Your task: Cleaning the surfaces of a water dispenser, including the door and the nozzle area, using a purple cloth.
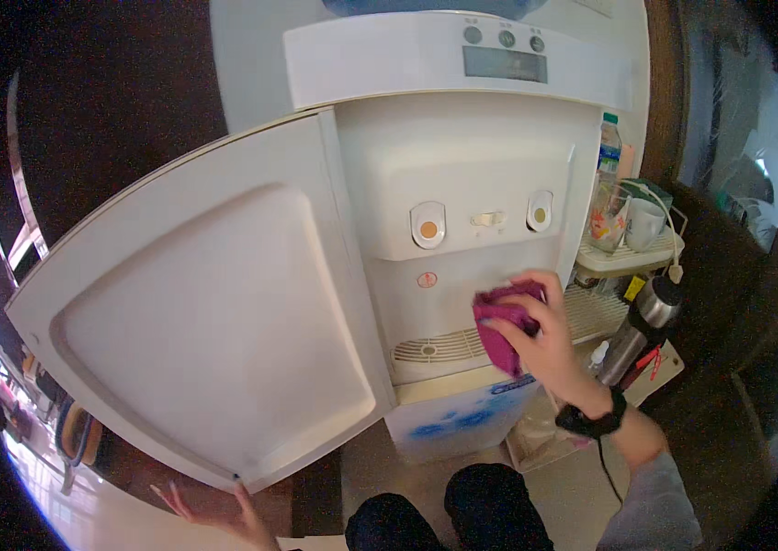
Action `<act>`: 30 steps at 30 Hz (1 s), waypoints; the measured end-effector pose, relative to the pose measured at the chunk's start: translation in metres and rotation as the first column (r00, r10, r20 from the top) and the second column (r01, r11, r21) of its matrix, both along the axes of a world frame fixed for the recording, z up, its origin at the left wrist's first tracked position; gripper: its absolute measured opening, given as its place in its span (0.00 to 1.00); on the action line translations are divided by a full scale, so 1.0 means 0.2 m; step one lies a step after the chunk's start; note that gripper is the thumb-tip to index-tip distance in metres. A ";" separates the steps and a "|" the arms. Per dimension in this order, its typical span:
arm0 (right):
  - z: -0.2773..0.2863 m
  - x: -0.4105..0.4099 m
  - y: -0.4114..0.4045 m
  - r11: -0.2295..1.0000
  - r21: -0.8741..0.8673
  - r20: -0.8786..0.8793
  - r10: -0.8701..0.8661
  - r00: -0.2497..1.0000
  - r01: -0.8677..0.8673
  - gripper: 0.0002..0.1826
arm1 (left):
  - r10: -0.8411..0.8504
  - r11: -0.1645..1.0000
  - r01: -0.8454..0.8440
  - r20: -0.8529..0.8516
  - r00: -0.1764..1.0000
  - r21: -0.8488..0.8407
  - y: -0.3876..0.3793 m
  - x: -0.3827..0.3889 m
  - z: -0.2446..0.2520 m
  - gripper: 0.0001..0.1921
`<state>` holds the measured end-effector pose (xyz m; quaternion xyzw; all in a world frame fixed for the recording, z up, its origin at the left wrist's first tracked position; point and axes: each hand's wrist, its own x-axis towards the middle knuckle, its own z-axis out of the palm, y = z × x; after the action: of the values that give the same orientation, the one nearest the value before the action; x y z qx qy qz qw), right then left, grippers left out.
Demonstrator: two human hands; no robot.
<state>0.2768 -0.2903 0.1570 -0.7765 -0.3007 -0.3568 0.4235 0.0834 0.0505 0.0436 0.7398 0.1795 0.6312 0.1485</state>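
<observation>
A water dispenser (458,158) stands before me with its white door (210,317) swung out to the left. My right hand (554,344) grips a crumpled magenta cloth (503,330) in front of the lower right of the dispensing recess. The cloth covers part of the slotted drip tray (430,350); whether it touches the surface cannot be told. Above it are the left tap (428,229) and the right tap (540,212). At the door's lower edge is my left hand (234,520), its fingers spread and its thumb against the edge.
To the right, a rack (627,256) holds a drinking glass (611,220), a white mug (644,224) and a plastic bottle (609,148). A steel flask (640,330) stands lower down, beside a cable (608,468). My dark-clothed knees (492,503) are close below the dispenser.
</observation>
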 end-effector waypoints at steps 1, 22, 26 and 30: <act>0.02 0.07 0.01 0.990 -0.125 0.112 -0.046 0.993 0.060 0.13 | 0.116 0.993 -0.116 -0.037 0.993 0.019 0.05 -0.01 -0.01 0.40; -0.13 0.31 0.11 0.863 -0.417 0.431 -0.090 0.898 0.287 0.20 | -0.249 0.539 0.513 0.456 0.855 -0.668 0.10 0.19 -0.27 0.38; -0.18 0.29 0.08 0.716 -0.623 0.465 0.014 0.885 0.316 0.20 | -0.249 0.648 0.373 0.279 0.928 -0.664 0.16 0.19 -0.33 0.38; -0.05 0.29 0.10 0.774 -0.521 0.495 -0.069 0.866 0.359 0.21 | -0.210 0.628 0.340 0.268 0.940 -0.700 0.16 0.18 -0.35 0.39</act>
<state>0.3348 -0.2701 0.1460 -0.7953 -0.3937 -0.4599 0.0310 0.1197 0.0821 -0.0256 0.5816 0.2905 0.5316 0.5429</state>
